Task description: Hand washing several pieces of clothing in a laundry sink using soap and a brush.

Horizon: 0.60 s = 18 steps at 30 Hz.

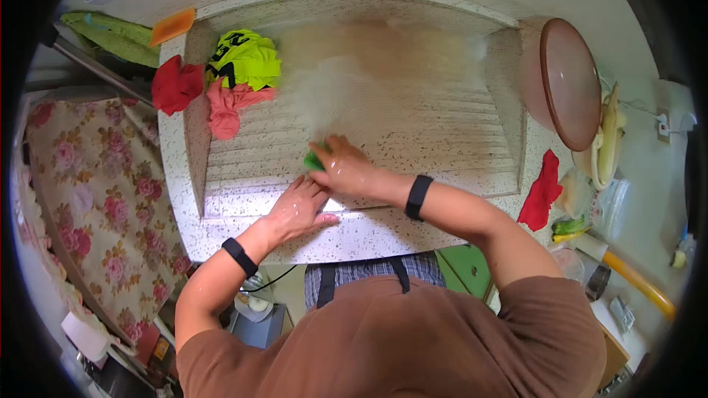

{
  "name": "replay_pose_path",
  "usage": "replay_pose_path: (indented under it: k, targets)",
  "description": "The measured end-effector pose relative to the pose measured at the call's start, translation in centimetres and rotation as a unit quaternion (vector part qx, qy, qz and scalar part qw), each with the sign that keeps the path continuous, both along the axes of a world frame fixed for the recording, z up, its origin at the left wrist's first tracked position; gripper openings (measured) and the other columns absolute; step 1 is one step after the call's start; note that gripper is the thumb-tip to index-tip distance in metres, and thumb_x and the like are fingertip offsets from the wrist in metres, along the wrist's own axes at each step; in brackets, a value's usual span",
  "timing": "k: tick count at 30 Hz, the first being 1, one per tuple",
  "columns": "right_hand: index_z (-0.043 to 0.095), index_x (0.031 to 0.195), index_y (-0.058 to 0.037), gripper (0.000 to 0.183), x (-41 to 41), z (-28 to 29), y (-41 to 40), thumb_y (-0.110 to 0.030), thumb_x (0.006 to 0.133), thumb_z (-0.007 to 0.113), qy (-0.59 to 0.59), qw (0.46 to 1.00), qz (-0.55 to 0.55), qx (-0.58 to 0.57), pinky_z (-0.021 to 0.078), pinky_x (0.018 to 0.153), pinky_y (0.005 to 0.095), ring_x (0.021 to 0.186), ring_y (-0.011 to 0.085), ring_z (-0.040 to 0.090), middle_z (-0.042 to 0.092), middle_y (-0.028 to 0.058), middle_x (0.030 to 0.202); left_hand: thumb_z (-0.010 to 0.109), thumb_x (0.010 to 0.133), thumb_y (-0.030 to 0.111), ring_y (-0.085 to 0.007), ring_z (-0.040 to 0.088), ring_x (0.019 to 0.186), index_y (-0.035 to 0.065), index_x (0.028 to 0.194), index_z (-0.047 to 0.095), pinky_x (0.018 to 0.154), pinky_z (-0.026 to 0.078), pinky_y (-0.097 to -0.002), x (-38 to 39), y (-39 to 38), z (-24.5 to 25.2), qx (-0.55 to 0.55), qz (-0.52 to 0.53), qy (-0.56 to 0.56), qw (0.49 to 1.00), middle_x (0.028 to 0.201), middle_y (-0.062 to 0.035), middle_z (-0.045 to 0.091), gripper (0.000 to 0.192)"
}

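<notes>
A speckled stone laundry sink point(232, 177) with a ridged washboard slope lies before me. My right hand point(349, 168) is closed around a small green scrubber point(314, 161), pressed to the lower ridges; most of it is hidden under the fingers, so its exact kind cannot be told. My left hand point(298, 207) lies palm down on the sink's front ledge, thumb spread, its fingertips close by the right hand. Both look wet. In the sink's left corner sit a bunched neon-yellow garment point(249, 58) with black markings and a pink cloth point(229, 108).
A red cloth point(177, 85) and an orange sponge-like block point(172, 27) rest on the left rim. On the right stand a brown-rimmed plastic basin point(572, 83) and another red cloth point(542, 193). A floral cloth point(105, 199) covers something at left. The sink's far part looks hazy.
</notes>
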State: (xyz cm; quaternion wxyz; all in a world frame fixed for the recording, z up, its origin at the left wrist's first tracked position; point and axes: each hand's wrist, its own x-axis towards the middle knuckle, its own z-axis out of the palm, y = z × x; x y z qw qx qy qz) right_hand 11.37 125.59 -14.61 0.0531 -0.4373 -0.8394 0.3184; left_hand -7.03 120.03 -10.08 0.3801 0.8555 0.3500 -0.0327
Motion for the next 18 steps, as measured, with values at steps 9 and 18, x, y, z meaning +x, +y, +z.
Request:
replay_pose_path:
  k: [9, 18]
  targets:
    - [0.056, 0.123, 0.0007, 0.054, 10.1, -4.3, 9.6, -0.042, 0.089, 0.056, -0.224, 0.966, -0.125, 0.029, 0.0494, 0.090, 0.0524, 0.108, 0.0442, 0.057, 0.059, 0.0297, 0.114, 0.055, 0.090, 0.060, -0.0356, 0.038, 0.140, -0.0024, 0.137, 0.047, 0.113, 0.033, -0.0519, -0.5, -0.7, -0.6, 0.040, 0.009, -0.025, 0.999, 0.147, -0.0197, 0.045, 0.078]
    - [0.057, 0.117, 0.0082, 0.061, 6.2, -4.8, 8.6, -0.042, 0.082, 0.064, -0.153, 0.969, -0.193, -0.006, 0.0486, 0.092, 0.0513, 0.106, 0.0446, 0.058, 0.059, 0.0309, 0.115, 0.052, 0.089, 0.065, -0.0352, 0.036, 0.141, -0.0015, 0.141, 0.044, 0.115, 0.030, -0.0529, -1.0, -0.9, -0.1, 0.040, 0.021, -0.004, 0.999, 0.150, -0.0174, 0.042, 0.085]
